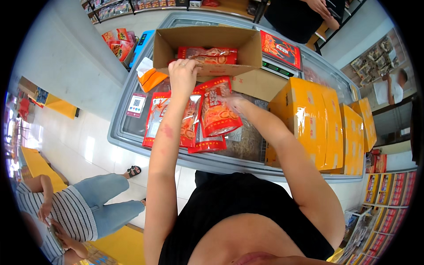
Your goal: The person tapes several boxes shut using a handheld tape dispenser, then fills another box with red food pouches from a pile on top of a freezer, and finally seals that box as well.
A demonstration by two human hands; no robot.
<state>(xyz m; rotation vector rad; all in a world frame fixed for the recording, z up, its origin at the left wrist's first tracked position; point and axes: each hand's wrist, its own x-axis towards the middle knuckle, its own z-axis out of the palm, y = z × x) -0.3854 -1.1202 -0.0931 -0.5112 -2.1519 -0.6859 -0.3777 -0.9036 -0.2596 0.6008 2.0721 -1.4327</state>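
Observation:
An open cardboard box (207,36) stands on a glass-topped chest freezer, with red food packets (215,55) lying inside it. My left hand (184,73) grips the near rim of the box, its fingers over the edge. At the right side of a red printed food bag (218,107), my right hand (237,101) is blurred and holds the bag in front of the box. More red food bags, one with a clear window (159,116), overlap on the freezer lid beneath my left forearm.
Yellow taped cartons (308,126) stand at right on the chest freezer (114,127). A scale (280,69) carries a flat red-and-black package (281,49). An orange tissue pack (150,79) lies left of the box. One person (63,208) is at lower left, another (288,20) across the freezer.

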